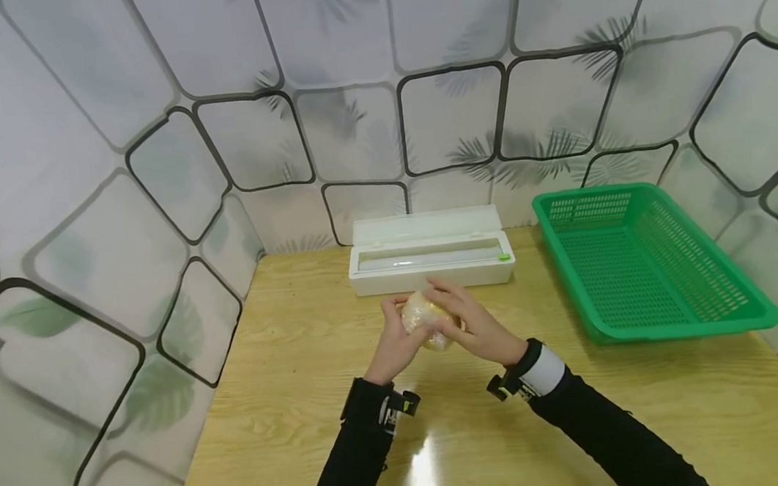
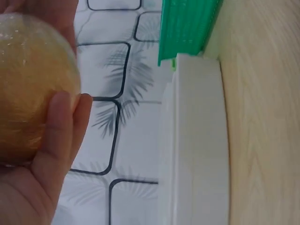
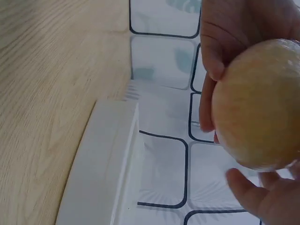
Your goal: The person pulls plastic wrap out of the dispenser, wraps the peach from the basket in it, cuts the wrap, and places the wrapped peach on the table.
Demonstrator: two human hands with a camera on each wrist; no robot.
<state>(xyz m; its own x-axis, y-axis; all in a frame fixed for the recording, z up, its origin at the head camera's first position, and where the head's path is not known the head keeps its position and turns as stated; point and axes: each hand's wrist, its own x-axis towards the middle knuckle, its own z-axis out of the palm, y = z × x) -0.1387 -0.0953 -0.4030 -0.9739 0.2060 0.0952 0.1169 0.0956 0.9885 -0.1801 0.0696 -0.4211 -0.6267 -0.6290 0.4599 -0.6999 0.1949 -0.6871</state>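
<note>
A round, yellowish-orange fruit wrapped in shiny clear film is held up between both hands, above the table in front of a white box. The left hand grips it from the left, with fingertips lying along its side in the left wrist view. From the right, the right hand holds the fruit with its fingers over the far side and thumb at the near side. One of its fingertips shows just beside the fruit in the right wrist view. The hands hide part of the fruit.
Behind the hands stands the white film dispenser box, its lid raised, with a roll inside and a small green slider. A green plastic basket sits at the right. Patterned wall covering borders the wooden table.
</note>
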